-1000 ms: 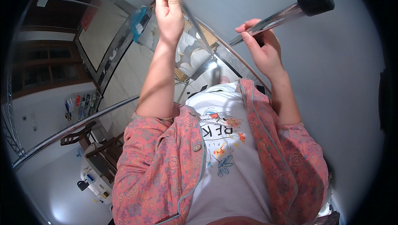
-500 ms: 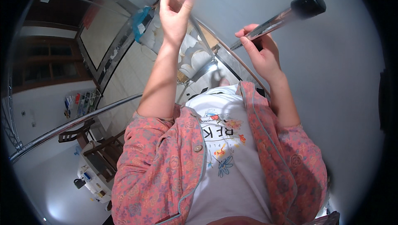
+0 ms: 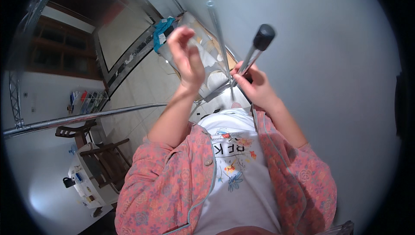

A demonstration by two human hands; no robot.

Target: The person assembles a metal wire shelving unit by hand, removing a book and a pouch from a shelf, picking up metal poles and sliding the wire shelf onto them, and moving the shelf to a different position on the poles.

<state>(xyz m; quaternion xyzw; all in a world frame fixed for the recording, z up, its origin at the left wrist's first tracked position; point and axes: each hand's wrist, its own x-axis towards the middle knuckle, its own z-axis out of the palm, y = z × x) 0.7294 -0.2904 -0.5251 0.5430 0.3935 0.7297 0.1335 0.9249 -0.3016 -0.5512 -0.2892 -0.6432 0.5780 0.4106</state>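
I see a tiled floor (image 3: pixel 142 92) beyond a white table (image 3: pixel 88 183). My right hand (image 3: pixel 255 85) grips a black-capped metal tube (image 3: pixel 255 51); my left hand (image 3: pixel 186 59) curls, fingers together, beside it.

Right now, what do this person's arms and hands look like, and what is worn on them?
Both hands, the left hand and the right hand, are bare, with no gloves, rings or watch visible. The forearms are uncovered. A pink flower-patterned jacket with grey-blue edging has its sleeves pushed up to the elbows, over a white printed T-shirt.
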